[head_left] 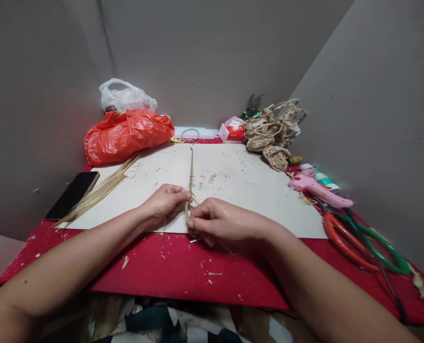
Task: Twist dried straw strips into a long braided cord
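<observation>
A thin braided straw cord (191,169) runs straight away from me across a pale board (233,186) on the red tabletop. My left hand (165,202) pinches the near end of the cord from the left. My right hand (221,224) is closed around the loose straw strands just below it, fingers curled together. Both hands meet at the board's front edge, touching the same cord.
Loose straw strips (97,193) and a black phone (72,194) lie at left. Red (128,134) and white (126,97) plastic bags sit at the back left, coiled braid (274,131) at the back right. A pink glue gun (317,188) and scissors (361,243) lie at right.
</observation>
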The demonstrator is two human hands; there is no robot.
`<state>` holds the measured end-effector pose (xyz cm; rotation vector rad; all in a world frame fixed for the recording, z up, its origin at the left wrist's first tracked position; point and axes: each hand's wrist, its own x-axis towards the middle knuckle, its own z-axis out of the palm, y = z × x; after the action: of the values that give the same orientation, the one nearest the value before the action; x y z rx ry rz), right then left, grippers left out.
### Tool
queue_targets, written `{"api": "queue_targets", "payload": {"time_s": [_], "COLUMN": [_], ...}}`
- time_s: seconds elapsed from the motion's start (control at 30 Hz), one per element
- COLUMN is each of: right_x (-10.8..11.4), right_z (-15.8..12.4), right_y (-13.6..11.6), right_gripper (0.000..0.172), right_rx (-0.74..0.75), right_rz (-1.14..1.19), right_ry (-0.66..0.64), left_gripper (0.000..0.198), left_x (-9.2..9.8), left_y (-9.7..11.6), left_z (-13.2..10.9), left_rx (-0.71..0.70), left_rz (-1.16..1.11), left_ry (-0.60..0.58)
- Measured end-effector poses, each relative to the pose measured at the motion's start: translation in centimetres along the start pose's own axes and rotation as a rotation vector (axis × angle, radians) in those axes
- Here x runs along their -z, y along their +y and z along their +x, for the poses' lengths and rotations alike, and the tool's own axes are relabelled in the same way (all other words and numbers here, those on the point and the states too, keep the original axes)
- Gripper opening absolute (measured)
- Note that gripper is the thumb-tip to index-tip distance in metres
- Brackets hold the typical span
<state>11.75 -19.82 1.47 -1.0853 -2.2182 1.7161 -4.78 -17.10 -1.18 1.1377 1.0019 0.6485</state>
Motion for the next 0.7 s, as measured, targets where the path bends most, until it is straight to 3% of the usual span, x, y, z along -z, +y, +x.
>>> {"api": "queue_targets", "payload": {"time_s": [0.07,0.1,0.23,0.3,0.33,0.5,0.7], "right_x": [0.9,1.4,2.8,2.7,2.4,0.7,0.8], "right_z": [-0.7,-0.8,0.3,1.3,1.8,3.2,3.3], "right_y": [-0.2,-0.2,0.7,1.5,1.9,2.7,2.6], "right_gripper": [0.028,0.031,0.034,0.031,0.031,0.039,0.035], "right_rx": [-0.001,0.007,0.048,0.034,0.020,-0.096,-0.141], "right_rz": [0.075,0.111,0.193,0.194,0.208,0.400,0.462], "right_ry": [-0.103,-0.062,0.532,0.677,0.658,0.325,0.274], "left_gripper": [0.018,0.019,0.018,0.016,0.017,0.024,0.022], "left_x": [0.3,0.4,0.8,0.9,0.9,0.9,1.2], "left_y": [0.0,0.0,0.0,-0.1,-0.2,-0.3,-0.4], "left_z": [0.0,0.0,0.1,0.1,0.2,0.1,0.1], "left_rx": [0.005,0.011,0.013,0.008,0.009,-0.004,-0.058], "left_rz": [-0.035,-0.049,-0.082,-0.084,-0.083,-0.070,0.088], "left_ry": [-0.021,-0.032,-0.079,-0.088,-0.087,-0.098,-0.121]}}
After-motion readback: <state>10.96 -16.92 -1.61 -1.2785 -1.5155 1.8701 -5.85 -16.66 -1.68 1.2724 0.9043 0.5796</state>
